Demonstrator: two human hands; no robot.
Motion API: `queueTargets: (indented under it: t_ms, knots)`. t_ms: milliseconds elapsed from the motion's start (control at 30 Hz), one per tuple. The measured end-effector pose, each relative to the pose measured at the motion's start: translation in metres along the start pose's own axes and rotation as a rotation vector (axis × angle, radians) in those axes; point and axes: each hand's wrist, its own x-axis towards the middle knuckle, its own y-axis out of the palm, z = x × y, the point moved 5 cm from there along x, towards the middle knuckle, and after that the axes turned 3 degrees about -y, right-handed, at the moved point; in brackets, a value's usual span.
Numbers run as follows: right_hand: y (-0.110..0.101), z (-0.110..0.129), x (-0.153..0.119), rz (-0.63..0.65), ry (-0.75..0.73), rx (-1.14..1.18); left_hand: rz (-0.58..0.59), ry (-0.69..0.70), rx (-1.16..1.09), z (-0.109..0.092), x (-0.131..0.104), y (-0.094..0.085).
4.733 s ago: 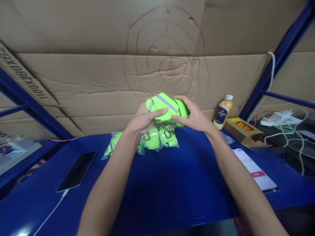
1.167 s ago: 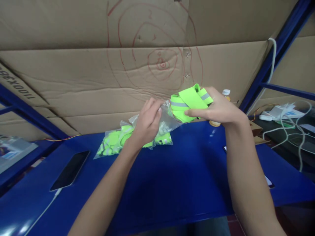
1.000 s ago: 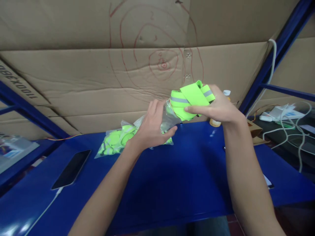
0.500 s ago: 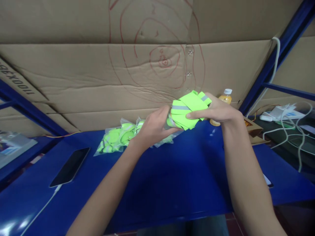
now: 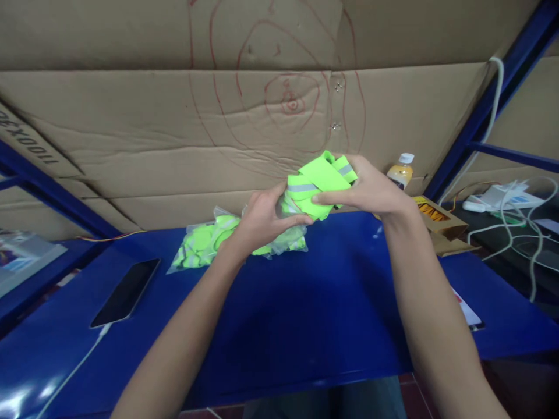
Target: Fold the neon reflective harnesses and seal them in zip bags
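Above the back of the table I hold a folded bundle of neon yellow-green reflective strap (image 5: 323,180) with a grey stripe. My right hand (image 5: 371,186) is closed around its right side, thumb across the front. My left hand (image 5: 266,215) grips the left end, thumb below and fingers behind. Something clear and shiny, like plastic film, shows at that end; its extent is hidden by the hand. Behind and below my left hand, clear plastic bags (image 5: 196,247) with more neon strap lie on the table.
On the blue table (image 5: 305,326), a black phone (image 5: 126,294) with a white cable lies left. At right are a bottle with yellow contents (image 5: 400,171), an open cardboard box (image 5: 441,221) and a partly hidden flat device (image 5: 468,311). A cardboard wall (image 5: 152,116) stands behind, between blue posts.
Both hands and the strap bundle have shifted slightly left and up. The bundle stays held in both hands, and the camera view has moved slightly.
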Motion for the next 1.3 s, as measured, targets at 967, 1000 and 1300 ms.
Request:
queueTargets:
  t_ms: [967, 1000, 1300]
  knots:
    - [0.017, 0.009, -0.002, 0.265, 0.029, -0.110, 0.252, -0.171, -0.458, -0.016, -0.003, 0.000]
    - [0.016, 0.009, -0.002, 0.260, 0.023, -0.080, 0.220, -0.181, -0.449, -0.016, -0.003, 0.000]
    - [0.004, 0.008, 0.001, 0.039, -0.041, 0.004, 0.055, -0.231, -0.084, -0.025, -0.006, -0.011]
